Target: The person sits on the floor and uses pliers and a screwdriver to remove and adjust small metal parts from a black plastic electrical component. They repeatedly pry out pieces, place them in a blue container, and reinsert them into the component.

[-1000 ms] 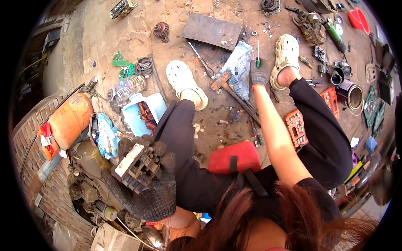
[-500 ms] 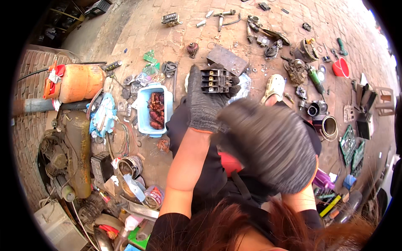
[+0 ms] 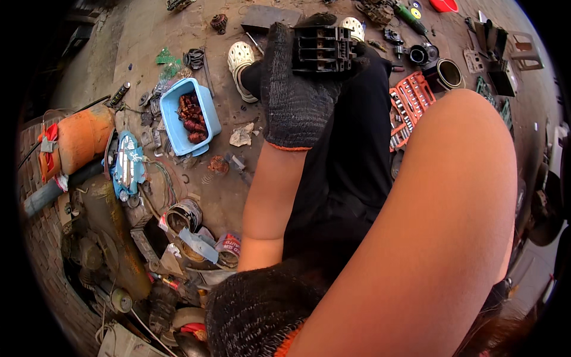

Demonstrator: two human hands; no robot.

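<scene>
A black electrical contactor (image 3: 323, 49), a boxy block with slots and small metal terminals, rests in my left hand (image 3: 302, 101). That hand wears a dark knit glove with an orange cuff, and its fingers are wrapped round the block from beneath and the sides. My right hand (image 3: 253, 309), gloved the same way, is drawn in at the lower middle, close to my body and apart from the contactor. Its fingers are out of sight. The bent right forearm (image 3: 416, 214) crosses the right side of the picture and hides part of the ground.
A blue basin (image 3: 209, 113) of copper windings stands left of my legs. Beyond my right leg lies an open red socket set (image 3: 410, 107). An orange gas cylinder (image 3: 86, 134), a rusty tank (image 3: 113, 232) and tins (image 3: 184, 213) crowd the left; a grey metal plate (image 3: 270, 18) lies ahead.
My right hand has swung from beside the left hand down toward my body, its elbow raised. The left hand still grips the contactor. The view has shifted, showing the socket set.
</scene>
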